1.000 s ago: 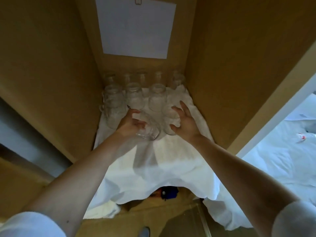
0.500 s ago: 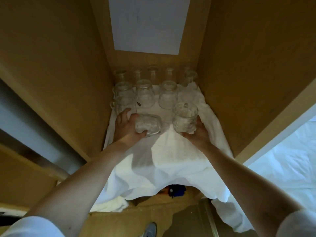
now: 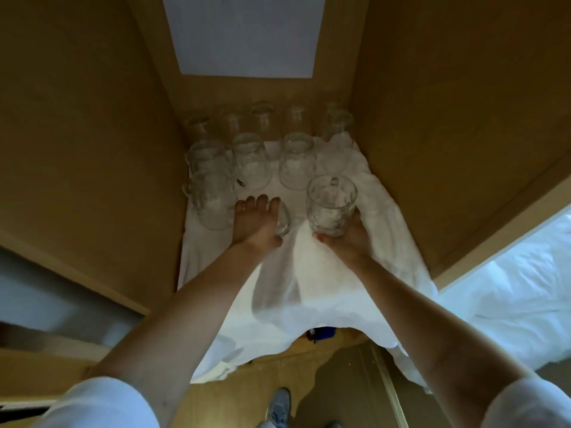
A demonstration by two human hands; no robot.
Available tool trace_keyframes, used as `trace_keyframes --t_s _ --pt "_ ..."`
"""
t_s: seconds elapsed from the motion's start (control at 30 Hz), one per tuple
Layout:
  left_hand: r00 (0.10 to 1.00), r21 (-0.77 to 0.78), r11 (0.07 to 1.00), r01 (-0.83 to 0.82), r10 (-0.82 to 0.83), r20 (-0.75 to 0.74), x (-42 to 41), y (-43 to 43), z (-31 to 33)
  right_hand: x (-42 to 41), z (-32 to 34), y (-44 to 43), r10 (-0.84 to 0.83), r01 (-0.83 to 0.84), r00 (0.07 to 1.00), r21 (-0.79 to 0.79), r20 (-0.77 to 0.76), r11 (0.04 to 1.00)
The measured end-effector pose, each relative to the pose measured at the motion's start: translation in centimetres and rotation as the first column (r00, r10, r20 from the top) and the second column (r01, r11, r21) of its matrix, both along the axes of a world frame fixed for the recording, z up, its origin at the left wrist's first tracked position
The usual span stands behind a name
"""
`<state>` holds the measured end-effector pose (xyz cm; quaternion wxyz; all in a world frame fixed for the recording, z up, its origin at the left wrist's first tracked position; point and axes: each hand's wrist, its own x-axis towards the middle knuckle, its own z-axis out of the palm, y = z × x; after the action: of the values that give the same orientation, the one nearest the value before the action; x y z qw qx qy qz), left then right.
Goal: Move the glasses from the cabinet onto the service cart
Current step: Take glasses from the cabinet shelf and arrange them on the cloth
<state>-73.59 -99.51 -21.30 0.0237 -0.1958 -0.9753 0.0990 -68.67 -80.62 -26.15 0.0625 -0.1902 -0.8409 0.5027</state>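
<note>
Inside the wooden cabinet (image 3: 432,118), several clear glasses stand upside down on a white cloth (image 3: 324,273). My right hand (image 3: 352,236) holds a clear handled glass mug (image 3: 332,205) from below, its mouth facing me. My left hand (image 3: 258,223) wraps over a second clear glass (image 3: 283,223), which is mostly hidden under my fingers. Another handled mug (image 3: 213,199) stands just left of my left hand. Two more glasses (image 3: 251,160) (image 3: 296,160) stand in the row behind.
The cabinet's side walls close in left and right. A white paper sheet (image 3: 244,35) hangs on the back wall. White cloth-covered surface (image 3: 509,304) lies to the right outside the cabinet. My shoe (image 3: 279,406) shows on the floor below.
The right hand went from reaching for a glass to holding it lifted with its mouth toward me. The left hand turned over on top of its glass, covering it.
</note>
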Motion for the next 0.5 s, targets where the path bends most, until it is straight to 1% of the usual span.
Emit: trace_keyframes --t_s 0.1,0.2,0.27,0.33,0.37,0.4,0.47,0.5 --pt "1.0 0.001 1.0 0.007 -0.007 -0.02 -0.5 0.2 -0.5 -0.1 -0.2 -0.2 -0.038 0.038 0.999 0.011 0.024 0.999" --pt "1.0 -0.014 1.0 -0.018 0.019 0.023 -1.1 0.9 -0.1 -0.2 -0.2 -0.3 -0.065 0.065 0.998 -0.003 0.023 0.998" --pt "0.999 -0.016 0.999 -0.034 0.034 0.038 -1.0 1.3 0.1 0.0 -0.3 -0.1 -0.053 0.053 0.998 -0.009 0.023 0.999" --pt "0.999 0.042 0.999 -0.032 0.031 0.033 -1.1 1.0 0.3 0.1 -0.1 0.1 -0.031 0.031 1.0 0.004 0.006 1.0" --pt "0.998 0.137 0.99 -0.045 0.039 0.044 -1.3 0.5 0.4 0.1 0.1 0.4 -0.009 0.009 1.0 0.006 0.0 1.0" --pt "0.994 0.278 0.957 -0.085 0.064 0.083 -1.3 0.0 0.6 0.0 0.2 0.8 0.014 -0.014 1.0 0.001 -0.003 1.0" --pt "0.978 0.553 0.811 -0.189 0.102 0.183 -1.2 -1.0 1.1 -0.4 0.2 1.6 0.048 -0.047 0.999 0.008 -0.025 0.999" --pt "0.972 0.627 0.747 -0.221 0.119 0.202 -0.9 -1.0 1.2 -0.6 0.1 2.1 0.057 -0.056 0.997 0.021 -0.05 0.998"
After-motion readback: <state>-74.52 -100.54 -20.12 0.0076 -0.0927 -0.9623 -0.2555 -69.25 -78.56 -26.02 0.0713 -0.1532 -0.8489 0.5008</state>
